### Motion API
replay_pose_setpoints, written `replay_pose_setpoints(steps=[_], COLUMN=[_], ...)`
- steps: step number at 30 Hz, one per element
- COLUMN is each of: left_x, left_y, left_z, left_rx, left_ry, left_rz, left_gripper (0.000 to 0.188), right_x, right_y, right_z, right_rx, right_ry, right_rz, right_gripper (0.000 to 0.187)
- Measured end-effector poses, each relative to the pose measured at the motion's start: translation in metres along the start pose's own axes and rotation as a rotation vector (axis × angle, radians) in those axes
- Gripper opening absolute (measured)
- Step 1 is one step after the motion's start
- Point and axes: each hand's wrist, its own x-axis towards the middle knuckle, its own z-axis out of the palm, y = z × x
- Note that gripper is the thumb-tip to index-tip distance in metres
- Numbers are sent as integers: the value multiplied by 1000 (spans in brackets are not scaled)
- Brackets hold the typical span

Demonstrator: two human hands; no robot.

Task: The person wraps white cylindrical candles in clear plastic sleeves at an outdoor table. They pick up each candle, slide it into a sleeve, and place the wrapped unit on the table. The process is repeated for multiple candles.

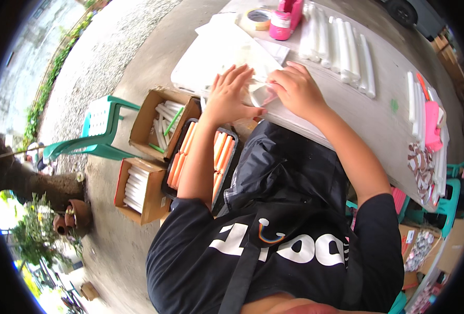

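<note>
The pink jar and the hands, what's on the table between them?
In the head view, a flat white sheet lies between the pink jar and both hands, left and right, which press a clear plastic piece.

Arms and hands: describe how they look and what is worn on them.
Both forearms are bare down to the left hand and the right hand; no gloves, watch or rings show. Short black sleeves of a T-shirt with white lettering cover the upper arms. A black strap hangs down the chest.
</note>
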Motion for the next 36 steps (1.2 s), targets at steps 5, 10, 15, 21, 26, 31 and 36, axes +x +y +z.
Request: replay_pose_setpoints(steps=[5,10,15,21,26,31,36], left_x=[4,2,-1,3,4,9,-6], left_y=[-15,-10,-12,-14,-11,-3,28], left_z=[18,23,22,32,31,41,28], left_rx=[-7,-7,-39,-55,-70,-224,-55], left_ry=[74,43,82,164,174,301,510], left_rz=[40,-12,-8,-16,-45,-184,147], left_gripper=[97,100,99,85,81,90,72], right_x=[-2,3,12,12,23,34,39], right_y=[-3,4,6,8,11,12,26], right_z=[-5,3,6,13,13,17,17], right_rx=[60,101,-28,-119,-231,-200,-38], right_ry=[-81,-185,-207,-138,-47,-27,-26], right_rz=[-23,80,-8,-36,-73,-28,29], right_gripper=[30,36,26,15,13,14,17])
